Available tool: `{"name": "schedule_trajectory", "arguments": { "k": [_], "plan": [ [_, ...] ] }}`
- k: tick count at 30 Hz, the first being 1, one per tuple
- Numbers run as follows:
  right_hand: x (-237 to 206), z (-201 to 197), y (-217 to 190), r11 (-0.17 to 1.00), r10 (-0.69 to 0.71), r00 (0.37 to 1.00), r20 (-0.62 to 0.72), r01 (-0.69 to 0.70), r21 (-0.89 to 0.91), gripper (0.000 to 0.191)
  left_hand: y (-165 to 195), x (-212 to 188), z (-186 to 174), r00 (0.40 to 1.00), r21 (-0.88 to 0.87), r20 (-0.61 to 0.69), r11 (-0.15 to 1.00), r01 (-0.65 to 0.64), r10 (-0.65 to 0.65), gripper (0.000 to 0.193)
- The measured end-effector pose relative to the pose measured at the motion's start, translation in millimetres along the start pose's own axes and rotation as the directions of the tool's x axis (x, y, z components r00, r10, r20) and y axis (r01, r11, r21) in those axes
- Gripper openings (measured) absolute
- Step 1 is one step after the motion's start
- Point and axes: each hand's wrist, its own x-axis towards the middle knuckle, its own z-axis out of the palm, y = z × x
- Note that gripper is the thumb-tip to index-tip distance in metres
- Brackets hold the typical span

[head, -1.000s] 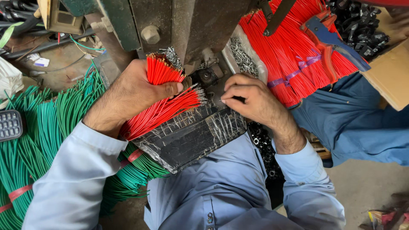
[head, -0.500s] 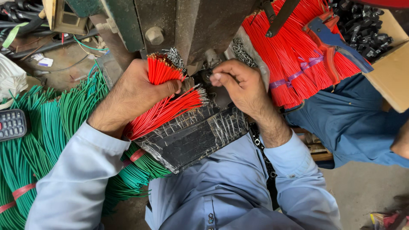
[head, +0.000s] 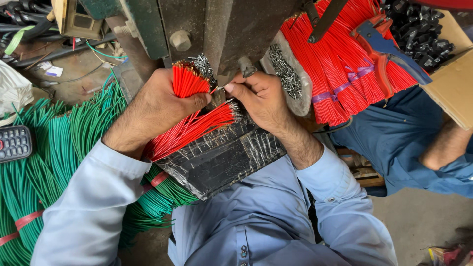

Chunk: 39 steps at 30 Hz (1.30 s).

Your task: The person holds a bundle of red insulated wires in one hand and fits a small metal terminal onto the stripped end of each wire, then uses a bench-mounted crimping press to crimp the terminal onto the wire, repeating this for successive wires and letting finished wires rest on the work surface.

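Observation:
My left hand [head: 155,106] grips a bunch of short red wires [head: 186,81] upright, their cut ends pointing up. My right hand [head: 261,98] pinches a single red wire at its tip, held against the base of a dark metal machine [head: 221,29]. More red wires [head: 197,125] lie fanned on a black taped board [head: 221,157] on my lap, their bare ends pointing right. A pile of small metal terminals [head: 283,69] sits in a tray just right of my right hand.
Large bundles of green wire [head: 54,148] lie at the left, a keypad phone [head: 15,143] on them. A big tied bundle of red wires [head: 340,69] with blue-handled cutters [head: 389,49] sits upper right. Another person in blue [head: 423,143] sits at the right, beside a cardboard box [head: 453,83].
My right hand has moved up and left from the board's right side to the machine, now pinching a wire beside the left hand's bunch. The left hand stays put.

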Motion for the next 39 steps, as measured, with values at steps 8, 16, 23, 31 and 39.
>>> {"name": "schedule_trajectory", "arguments": {
  "k": [8,16,23,31,39],
  "plan": [
    [2.6,-6.2,3.0,0.992,0.048,0.999,0.017,-0.046,-0.116,0.012,-1.3,2.5,0.2,0.999,0.069,-0.016,0.997,0.04,-0.039,0.015],
    [-4.1,-4.9,-6.5,0.999,0.044,0.998,0.041,-0.044,0.015,0.011,-4.1,1.8,2.1,0.998,-0.035,-0.028,0.998,0.053,-0.054,0.012],
    [-10.2,-59.5,-11.2,0.959,0.098,0.995,-0.025,-0.102,-0.263,0.015,-1.4,0.7,4.1,0.997,0.001,0.047,0.998,-0.057,0.056,0.008],
    [-8.9,-101.7,11.2,0.457,0.011,0.972,0.233,0.202,-0.866,0.034,3.7,-2.1,-3.5,0.997,-0.103,0.082,0.995,0.004,0.004,0.011],
    [-5.8,-107.3,25.5,0.518,0.03,0.999,0.026,0.007,-0.855,0.013,4.2,-1.6,0.6,0.998,-0.04,0.048,0.998,-0.045,0.047,0.013]
  ]
}}
